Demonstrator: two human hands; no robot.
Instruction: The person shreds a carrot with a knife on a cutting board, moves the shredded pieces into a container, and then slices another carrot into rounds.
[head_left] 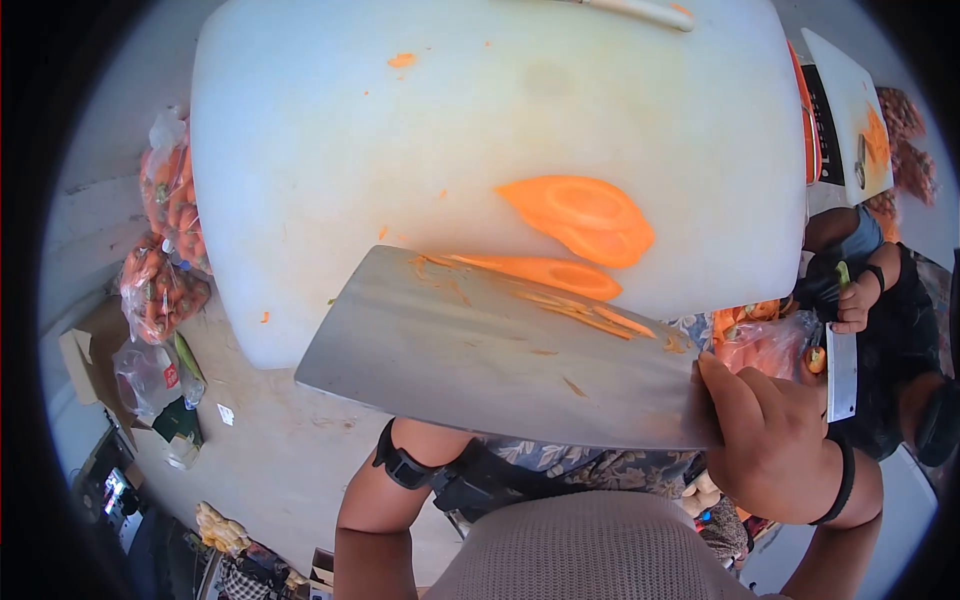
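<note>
My right hand is closed round the handle end of a wide cleaver. The blade lies broadside to me across the near edge of the white cutting board, with orange shreds stuck along its upper part. Just beyond the blade is a carrot piece, partly covered by it. Flat carrot slices overlap on the board farther off. Of my left arm, the forearm and the wrist with a dark watch show; the left hand itself is hidden behind the blade.
A white-handled knife lies at the board's far edge. Bags of carrots stand left, near an open cardboard box. At right, another person's hand is near a second cleaver and another cutting board.
</note>
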